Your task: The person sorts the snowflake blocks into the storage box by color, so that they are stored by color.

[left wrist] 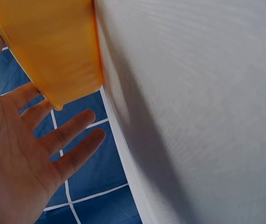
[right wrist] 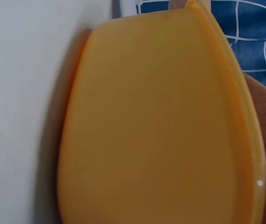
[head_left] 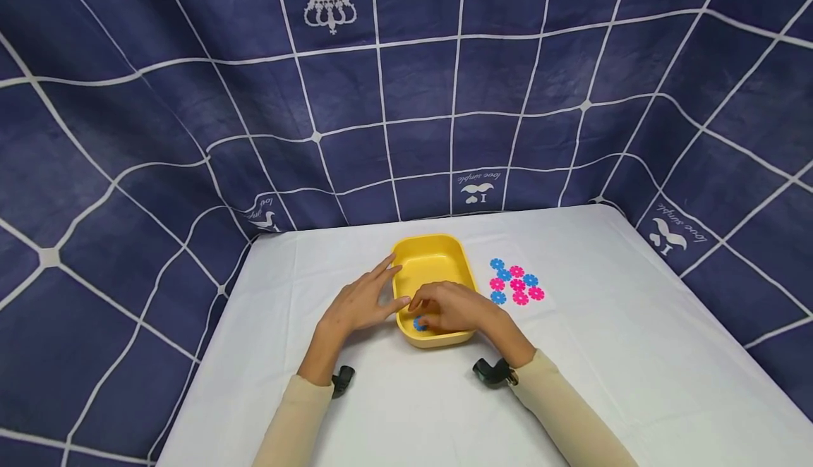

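A yellow plastic bin stands on the white table. My left hand is spread at its left rim, with thumb and fingertips right at the edge; in the left wrist view, fingers of the left hand extend beside the bin's outer wall. My right hand reaches over the right rim into the bin with bent fingers. Its thumb overlaps a blue snowflake-shaped disc near the bin's front left; I cannot tell whether it pinches this disc. The bin's wall hides the right fingers in the right wrist view.
Several pink snowflake discs and blue snowflake discs lie in a loose group right of the bin. A white cloth covers the table. Dark blue checked curtains enclose its back and sides.
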`<act>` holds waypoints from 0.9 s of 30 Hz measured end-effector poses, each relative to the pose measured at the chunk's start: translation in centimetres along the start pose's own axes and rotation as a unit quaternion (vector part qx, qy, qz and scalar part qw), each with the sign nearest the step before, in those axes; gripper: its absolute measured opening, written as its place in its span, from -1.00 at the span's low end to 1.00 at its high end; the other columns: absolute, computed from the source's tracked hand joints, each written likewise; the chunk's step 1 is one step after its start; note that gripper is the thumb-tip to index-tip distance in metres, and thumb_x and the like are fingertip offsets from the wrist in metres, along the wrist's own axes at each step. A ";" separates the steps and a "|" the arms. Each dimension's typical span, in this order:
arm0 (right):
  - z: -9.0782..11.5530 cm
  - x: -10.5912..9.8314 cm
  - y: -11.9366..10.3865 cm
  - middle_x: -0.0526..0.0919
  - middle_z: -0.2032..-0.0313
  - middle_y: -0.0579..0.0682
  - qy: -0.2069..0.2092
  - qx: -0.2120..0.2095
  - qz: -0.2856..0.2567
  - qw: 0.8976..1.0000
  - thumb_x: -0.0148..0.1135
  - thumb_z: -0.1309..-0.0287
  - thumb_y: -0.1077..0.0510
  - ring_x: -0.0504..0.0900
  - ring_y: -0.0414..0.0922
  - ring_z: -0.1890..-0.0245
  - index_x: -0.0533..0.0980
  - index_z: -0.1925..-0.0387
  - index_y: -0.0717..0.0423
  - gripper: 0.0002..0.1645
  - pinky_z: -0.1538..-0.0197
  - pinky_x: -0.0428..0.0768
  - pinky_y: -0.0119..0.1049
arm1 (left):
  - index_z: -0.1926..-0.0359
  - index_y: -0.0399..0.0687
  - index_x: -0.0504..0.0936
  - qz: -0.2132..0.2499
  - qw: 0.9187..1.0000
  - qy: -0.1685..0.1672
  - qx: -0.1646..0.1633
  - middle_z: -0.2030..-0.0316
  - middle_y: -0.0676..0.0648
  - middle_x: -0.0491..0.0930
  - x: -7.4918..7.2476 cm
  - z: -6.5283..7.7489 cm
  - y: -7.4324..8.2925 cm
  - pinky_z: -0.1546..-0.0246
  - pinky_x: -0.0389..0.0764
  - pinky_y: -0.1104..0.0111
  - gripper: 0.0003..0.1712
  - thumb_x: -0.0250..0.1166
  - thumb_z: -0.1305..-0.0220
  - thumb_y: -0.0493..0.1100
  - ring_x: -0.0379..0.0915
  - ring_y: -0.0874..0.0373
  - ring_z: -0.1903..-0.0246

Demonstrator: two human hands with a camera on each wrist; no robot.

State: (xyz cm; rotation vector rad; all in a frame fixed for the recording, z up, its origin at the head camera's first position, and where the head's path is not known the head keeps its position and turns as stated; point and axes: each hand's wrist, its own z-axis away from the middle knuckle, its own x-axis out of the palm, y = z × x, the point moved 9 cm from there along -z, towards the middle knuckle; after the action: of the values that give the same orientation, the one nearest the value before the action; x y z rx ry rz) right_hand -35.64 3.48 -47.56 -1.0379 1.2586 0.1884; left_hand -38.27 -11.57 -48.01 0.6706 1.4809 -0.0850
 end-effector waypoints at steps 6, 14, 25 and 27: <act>0.2 -0.9 0.0 0.80 -0.03 -0.23 0.007 0.009 0.001 1.000 0.53 -0.33 0.07 0.73 -0.22 -0.05 0.74 -0.12 -0.06 -0.65 -0.22 0.70 -0.20 | -0.67 0.18 0.30 -0.002 1.000 0.001 0.001 -0.73 0.19 -0.06 0.0 -0.1 0.1 -0.23 0.64 -0.14 0.02 0.10 -0.41 0.60 0.40 -0.10 -0.48; 1.0 -3.3 -0.4 0.79 -0.04 -0.19 0.035 0.022 0.000 0.999 0.53 -0.33 0.07 0.71 -0.11 -0.15 0.75 -0.10 -0.07 -0.67 -0.31 0.66 -0.06 | -0.68 0.19 0.28 0.000 1.000 -0.003 -0.004 -0.73 0.21 -0.09 0.2 0.0 0.0 -0.26 0.60 -0.18 0.05 0.08 -0.40 0.62 0.39 -0.13 -0.49; 1.6 -4.9 -0.7 0.79 -0.06 -0.18 0.057 0.021 0.000 0.998 0.54 -0.32 0.10 0.69 -0.10 -0.18 0.74 -0.08 -0.11 -0.69 -0.35 0.63 0.00 | -0.69 0.21 0.26 0.011 1.000 -0.006 -0.003 -0.73 0.23 -0.11 0.2 0.0 -0.1 -0.35 0.53 -0.18 0.06 0.07 -0.39 0.64 0.31 -0.09 -0.55; 1.6 -5.0 -0.6 0.79 -0.05 -0.18 0.058 0.021 -0.004 0.998 0.54 -0.32 0.10 0.70 -0.11 -0.15 0.74 -0.08 -0.11 -0.69 -0.33 0.64 0.00 | -0.70 0.22 0.24 0.017 1.000 -0.010 -0.003 -0.73 0.23 -0.12 0.2 0.1 -0.2 -0.37 0.51 -0.18 0.06 0.06 -0.39 0.65 0.27 -0.07 -0.57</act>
State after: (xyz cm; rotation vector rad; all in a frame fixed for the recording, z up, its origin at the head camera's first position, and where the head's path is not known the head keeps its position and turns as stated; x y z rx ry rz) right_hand -35.94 6.38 -43.14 -1.0300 1.3582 0.0969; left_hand -38.26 -11.68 -48.30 0.6872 1.4505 -0.0603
